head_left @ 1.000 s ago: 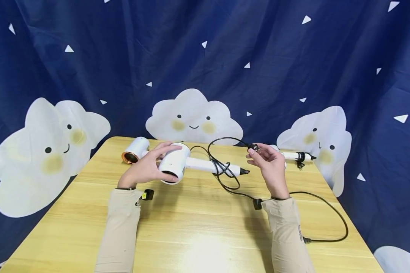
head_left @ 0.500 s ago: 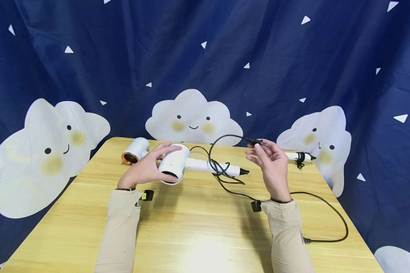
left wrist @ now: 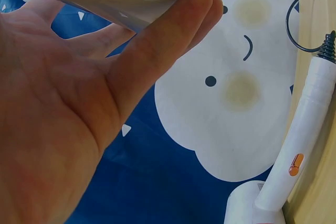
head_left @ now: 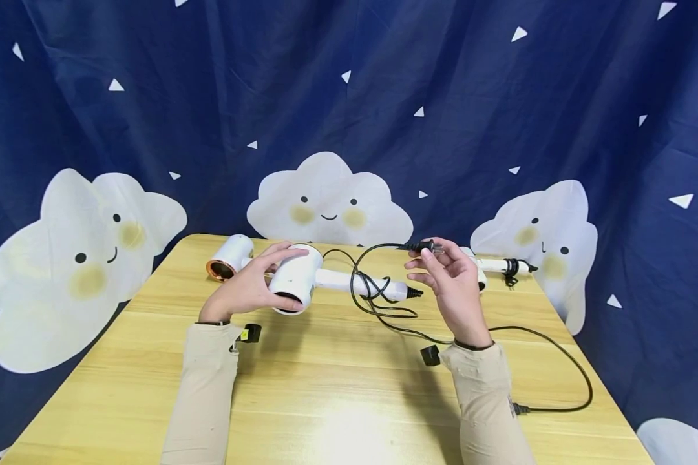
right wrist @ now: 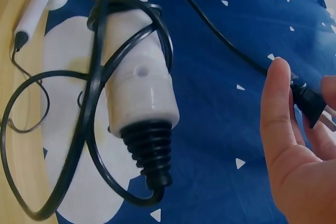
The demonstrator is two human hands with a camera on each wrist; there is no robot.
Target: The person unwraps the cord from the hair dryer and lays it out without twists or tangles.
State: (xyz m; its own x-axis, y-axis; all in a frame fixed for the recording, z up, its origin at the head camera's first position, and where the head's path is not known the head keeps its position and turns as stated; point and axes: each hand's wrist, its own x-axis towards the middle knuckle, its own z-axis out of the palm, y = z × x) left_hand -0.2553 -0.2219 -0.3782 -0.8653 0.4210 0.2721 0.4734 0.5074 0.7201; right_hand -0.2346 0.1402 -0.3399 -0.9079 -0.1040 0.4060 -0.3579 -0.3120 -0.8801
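Left hand (head_left: 247, 284) clamped on the dryer (head_left: 293, 276), fingers and thumb around its head, handle (head_left: 338, 280) aimed towards the right hand (head_left: 458, 287); and that right hand has the plug (right wrist: 308, 103) pinched, prongs facing away from the left. Between the 2 hands, here's the cord (right wrist: 93, 85), looped loosely around the handle's tail end! This looks like cord work, winding or unwinding, I can't call which. Either way, the next move seems to want a steady left hold and the right guiding the plug clear of those loops. No containers to report. Beyond the left hand, a 2nd dryer (head_left: 235, 252) on the table (head_left: 326, 368); beyond the right, a 3rd dryer (head_left: 493, 265), lead (head_left: 512, 267) bundled, then the curtain (head_left: 302, 77).
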